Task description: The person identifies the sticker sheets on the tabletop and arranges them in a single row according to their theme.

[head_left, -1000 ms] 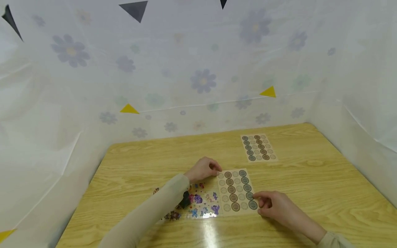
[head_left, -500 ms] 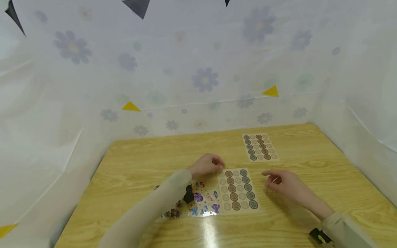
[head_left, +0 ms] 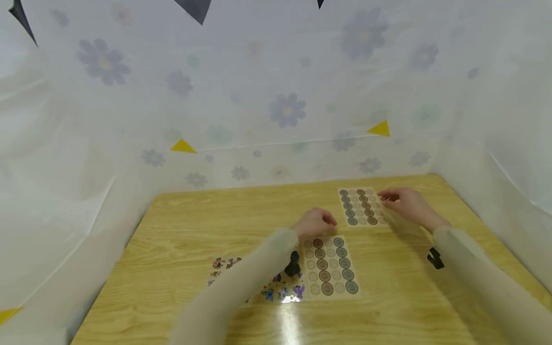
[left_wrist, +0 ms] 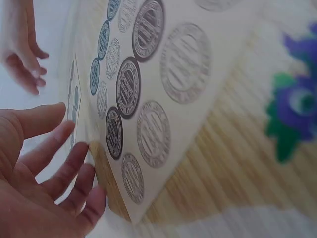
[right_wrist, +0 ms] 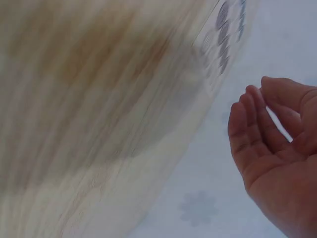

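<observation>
A beige sheet of round seal stickers [head_left: 331, 264], in brown, blue-grey and pale columns, lies flat on the table. My left hand [head_left: 316, 223] hovers by its far edge, fingers loosely bent around nothing. In the left wrist view this hand [left_wrist: 59, 171] is beside the sheet's corner. Farther back lies a second, similar sticker sheet [head_left: 361, 206]. At its right edge is my right hand [head_left: 407, 205], fingertips close to the border. The right wrist view shows the right hand [right_wrist: 277, 148] with fingers gently curved and nothing between them.
Left of the near sheet, a clear sheet with small colourful cartoon figures [head_left: 297, 290] lies partly hidden under my left forearm. The wood-grain table [head_left: 207, 215] is enclosed by white curtains [head_left: 241, 120] with flower prints at the back and sides.
My right hand has left the near sheet's right edge and moved up and away to the far sheet. My left hand has shifted right and slightly farther back. The sheets lie as before.
</observation>
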The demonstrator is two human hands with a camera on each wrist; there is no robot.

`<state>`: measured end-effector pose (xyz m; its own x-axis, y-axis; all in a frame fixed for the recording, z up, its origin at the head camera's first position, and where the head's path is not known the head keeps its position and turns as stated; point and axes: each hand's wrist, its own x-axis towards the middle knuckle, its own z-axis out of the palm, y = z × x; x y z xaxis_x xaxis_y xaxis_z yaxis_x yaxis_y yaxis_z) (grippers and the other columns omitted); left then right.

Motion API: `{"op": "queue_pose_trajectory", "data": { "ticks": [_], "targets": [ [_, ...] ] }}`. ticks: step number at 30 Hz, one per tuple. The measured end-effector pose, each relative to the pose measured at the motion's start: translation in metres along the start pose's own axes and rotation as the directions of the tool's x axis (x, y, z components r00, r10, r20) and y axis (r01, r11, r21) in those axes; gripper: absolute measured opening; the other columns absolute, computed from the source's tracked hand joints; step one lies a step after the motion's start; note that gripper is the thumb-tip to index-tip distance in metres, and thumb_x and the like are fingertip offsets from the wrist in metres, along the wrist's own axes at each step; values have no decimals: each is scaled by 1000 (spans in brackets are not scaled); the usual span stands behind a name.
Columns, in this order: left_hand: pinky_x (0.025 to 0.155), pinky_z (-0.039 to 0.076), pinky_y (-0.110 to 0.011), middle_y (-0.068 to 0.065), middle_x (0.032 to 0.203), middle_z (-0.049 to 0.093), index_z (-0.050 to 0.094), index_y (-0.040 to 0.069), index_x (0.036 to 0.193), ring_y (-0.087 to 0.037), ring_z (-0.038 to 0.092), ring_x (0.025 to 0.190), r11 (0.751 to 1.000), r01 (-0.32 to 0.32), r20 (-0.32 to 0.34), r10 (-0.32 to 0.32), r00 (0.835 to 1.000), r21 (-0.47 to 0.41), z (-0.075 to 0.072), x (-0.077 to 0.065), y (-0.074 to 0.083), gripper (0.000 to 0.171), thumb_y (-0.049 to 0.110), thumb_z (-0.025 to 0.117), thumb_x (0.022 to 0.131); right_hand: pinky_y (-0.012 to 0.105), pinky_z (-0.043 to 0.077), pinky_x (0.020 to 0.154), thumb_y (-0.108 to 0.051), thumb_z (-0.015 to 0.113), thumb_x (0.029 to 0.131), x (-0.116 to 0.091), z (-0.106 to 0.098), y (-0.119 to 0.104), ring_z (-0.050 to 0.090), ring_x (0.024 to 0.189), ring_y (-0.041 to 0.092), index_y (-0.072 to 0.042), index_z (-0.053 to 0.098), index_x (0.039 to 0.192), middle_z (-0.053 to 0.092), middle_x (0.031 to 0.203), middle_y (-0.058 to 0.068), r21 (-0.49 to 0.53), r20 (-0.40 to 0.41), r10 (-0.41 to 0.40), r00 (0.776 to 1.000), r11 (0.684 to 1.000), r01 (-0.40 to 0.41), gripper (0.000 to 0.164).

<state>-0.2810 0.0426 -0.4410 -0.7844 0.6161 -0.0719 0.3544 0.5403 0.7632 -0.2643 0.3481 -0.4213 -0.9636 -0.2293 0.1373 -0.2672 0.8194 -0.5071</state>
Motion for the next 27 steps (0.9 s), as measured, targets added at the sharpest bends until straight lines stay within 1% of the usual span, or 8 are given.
{"op": "queue_pose_trajectory", "data": {
  "ticks": [3, 6, 9, 12, 14, 16, 21, 27],
  "targets": [
    [72, 48, -24, 4, 91, 67, 73, 8, 106, -10, 58, 78, 999, 28, -33, -27, 999, 27, 9, 4, 7, 19, 20, 71, 91, 52, 49, 86, -6, 60, 97, 13, 2, 15, 62, 102, 36, 7, 56, 133, 67, 113, 20, 19, 41, 1, 999, 1000, -2, 38],
    [74, 46, -23, 6, 91, 67, 74, 12, 104, -8, 58, 80, 995, 49, -72, -43, 996, 83, 16, 10, 15, 20, 24, 73, 89, 47, 51, 83, -6, 59, 98, 22, 6, 28, 61, 103, 35, 5, 54, 135, 65, 117, 21, 64, 73, 20, 997, 998, -25, 40],
    [76, 46, -25, 8, 91, 66, 74, 15, 104, -9, 58, 83, 990, 76, -111, -63, 992, 120, 22, 17, 18, 20, 27, 74, 88, 42, 50, 80, -5, 57, 98, 29, 9, 33, 58, 107, 38, 5, 52, 138, 60, 124, 25, 106, 83, 43, 996, 993, -52, 41],
    [82, 45, -29, 10, 92, 66, 74, 19, 103, -13, 58, 91, 982, 118, -141, -98, 985, 145, 25, 22, 21, 21, 32, 76, 87, 40, 50, 78, -5, 56, 98, 34, 11, 37, 55, 110, 41, 5, 49, 140, 54, 131, 29, 124, 77, 62, 995, 990, -72, 43],
    [86, 44, -32, 13, 94, 65, 73, 23, 101, -16, 57, 99, 972, 142, -144, -116, 983, 186, 28, 24, 21, 21, 38, 75, 86, 42, 50, 77, -5, 55, 99, 37, 12, 38, 54, 111, 44, 6, 46, 141, 51, 134, 31, 125, 77, 59, 995, 990, -68, 44],
    [87, 43, -34, 13, 97, 62, 70, 27, 98, -18, 53, 103, 957, 158, -142, -126, 982, 244, 30, 26, 21, 21, 43, 75, 84, 47, 49, 81, -5, 54, 99, 40, 14, 39, 53, 112, 47, 7, 44, 142, 50, 135, 32, 115, 77, 50, 996, 992, -59, 46],
    [83, 41, -36, 8, 102, 55, 62, 31, 93, -19, 48, 98, 918, 163, -149, -116, 982, 361, 36, 30, 22, 24, 49, 74, 84, 61, 39, 95, -4, 54, 100, 45, 17, 44, 48, 116, 52, 11, 40, 142, 47, 136, 35, 93, 87, -7, 996, 996, -1, 48],
    [83, 40, -36, 7, 100, 54, 63, 31, 91, -18, 47, 95, 904, 194, -179, -134, 975, 381, 38, 32, 24, 24, 49, 76, 83, 64, 38, 93, -2, 58, 98, 52, 18, 47, 47, 114, 55, 16, 42, 138, 45, 133, 38, 51, 115, -81, 990, 996, 76, 47]
  ]
}}
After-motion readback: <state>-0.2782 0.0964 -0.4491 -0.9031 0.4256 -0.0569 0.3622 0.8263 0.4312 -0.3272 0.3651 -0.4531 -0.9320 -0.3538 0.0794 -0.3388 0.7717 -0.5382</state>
